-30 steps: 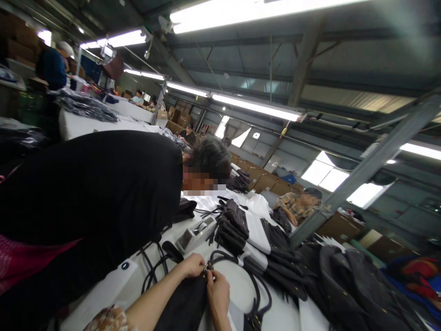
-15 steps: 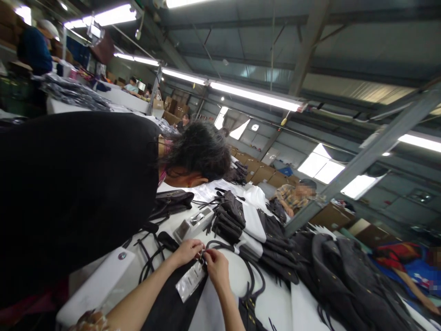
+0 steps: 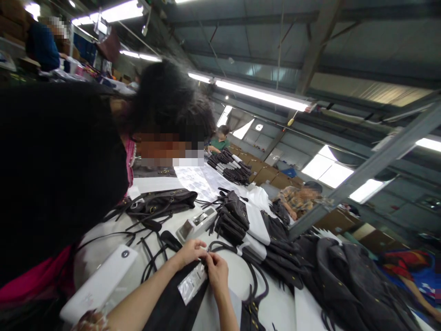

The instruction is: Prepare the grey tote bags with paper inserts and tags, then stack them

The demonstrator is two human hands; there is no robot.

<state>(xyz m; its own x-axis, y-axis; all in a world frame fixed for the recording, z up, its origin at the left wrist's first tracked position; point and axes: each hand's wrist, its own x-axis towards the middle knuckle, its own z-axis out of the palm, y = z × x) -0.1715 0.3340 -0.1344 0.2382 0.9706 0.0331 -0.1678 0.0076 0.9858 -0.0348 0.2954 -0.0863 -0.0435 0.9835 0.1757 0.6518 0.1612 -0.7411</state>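
My left hand (image 3: 193, 253) and my right hand (image 3: 217, 270) meet with pinched fingers at the upper end of a black bag (image 3: 172, 296) lying in front of me. What sits between the fingertips is small, dark and mostly covered. Just below them, a label tag in a clear plastic sleeve (image 3: 193, 281) rests on the bag, close to the right fingertips. A black strap (image 3: 225, 246) curves away to the right from near my fingers. Beyond my left hand stands a white and grey device (image 3: 196, 223) with a slot on top.
Stacked black bags (image 3: 234, 220) with white paper bands lie ahead, and a larger heap of them (image 3: 344, 271) is at right. A white box-like object (image 3: 99, 282) is at left. A co-worker in black (image 3: 58, 174) leans over the table from the left. A metal post (image 3: 365, 165) slants at right.
The co-worker's head has moved left and nearer, uncovering papers and a black bag on the table. My hands stay at the same spot, with slight finger movement.
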